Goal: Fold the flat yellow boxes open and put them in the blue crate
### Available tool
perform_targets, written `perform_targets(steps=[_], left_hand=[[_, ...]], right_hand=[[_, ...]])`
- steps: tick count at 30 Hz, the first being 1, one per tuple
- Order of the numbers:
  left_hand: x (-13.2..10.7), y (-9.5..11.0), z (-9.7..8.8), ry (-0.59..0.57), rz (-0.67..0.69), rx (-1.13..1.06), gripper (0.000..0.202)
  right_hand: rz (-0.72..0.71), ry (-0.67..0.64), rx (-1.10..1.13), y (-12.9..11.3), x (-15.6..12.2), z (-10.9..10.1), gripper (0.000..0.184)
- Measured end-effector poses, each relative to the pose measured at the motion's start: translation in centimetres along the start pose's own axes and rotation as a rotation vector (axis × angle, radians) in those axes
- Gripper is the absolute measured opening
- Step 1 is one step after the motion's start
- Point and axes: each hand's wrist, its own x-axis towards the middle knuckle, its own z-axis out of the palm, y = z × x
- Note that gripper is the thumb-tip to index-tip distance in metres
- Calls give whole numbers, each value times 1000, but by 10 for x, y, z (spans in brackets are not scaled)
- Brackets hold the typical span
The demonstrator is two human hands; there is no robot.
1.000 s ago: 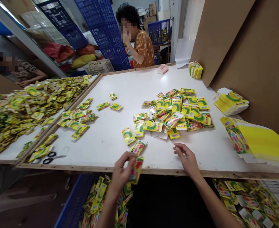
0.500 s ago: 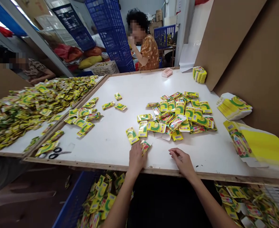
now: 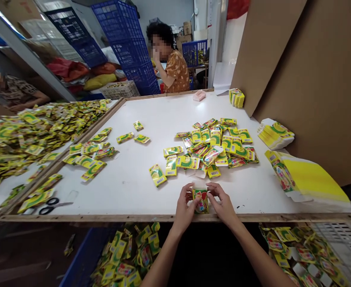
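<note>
Near the table's front edge, a small green, red and yellow printed carton (image 3: 200,200) stands between my two hands, its front facing me. My left hand (image 3: 184,207) grips its left side, thumb across the front. On the other side, the fingers of my right hand (image 3: 222,204) close on the carton's right edge. A pale flap shows at its upper end. Beyond my hands lies a heap of similar yellow-green cartons (image 3: 215,137). One separate carton (image 3: 157,175) rests to the left of that heap.
Black-handled scissors (image 3: 48,207) lie at the table's front left. Flat yellow cartons (image 3: 309,175) are stacked at right beside a cardboard wall (image 3: 315,87). Many small packs (image 3: 28,139) cover the left table. A blue crate (image 3: 82,255) sits below. Two people sit beyond.
My left hand has brought the carton right and in front of me. My right hand has moved in and taken its other side. The view has shifted to the right.
</note>
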Motion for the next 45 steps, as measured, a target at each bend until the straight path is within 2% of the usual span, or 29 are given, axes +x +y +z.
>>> perform_targets(steps=[4,7,11,15,18,21,25,30,34,40,42,43,45], left_hand=[[4,3,-7,-71,-2,1,26],[9,3,-8,-99,1,0,19],[16,2,-6,-61,28,-40,20],[18,2,-4,-38,38,-136,35],[15,5,-5,-61,55,-31,19],[11,10,-5,-54,79,23,16],[11,13,0,3,71,32,15],[19,11,4,52,14,35,17],[18,6,1,28,-8,17,21],[7,7,2,-61,7,26,19],[2,15,-9,-17,29,94,18],[-2,20,-20,22,32,143,19],[-13,33,-56,80,14,260,23]], right_hand=[[-35,-26,10,-2,3,-2,29],[-50,-50,-25,-7,10,0,22],[-107,-29,-94,-10,17,5,21],[-92,62,-16,-7,16,8,25],[-124,20,-16,-7,13,6,23],[-164,-35,-37,-9,10,3,20],[-141,12,-70,-14,10,3,20],[-46,46,-87,-19,18,3,20],[-53,16,-59,-17,18,2,22],[-115,32,4,-7,3,5,18],[-100,43,18,-6,0,4,20],[-83,61,27,-6,-2,3,23],[-23,106,43,-4,-3,0,30]])
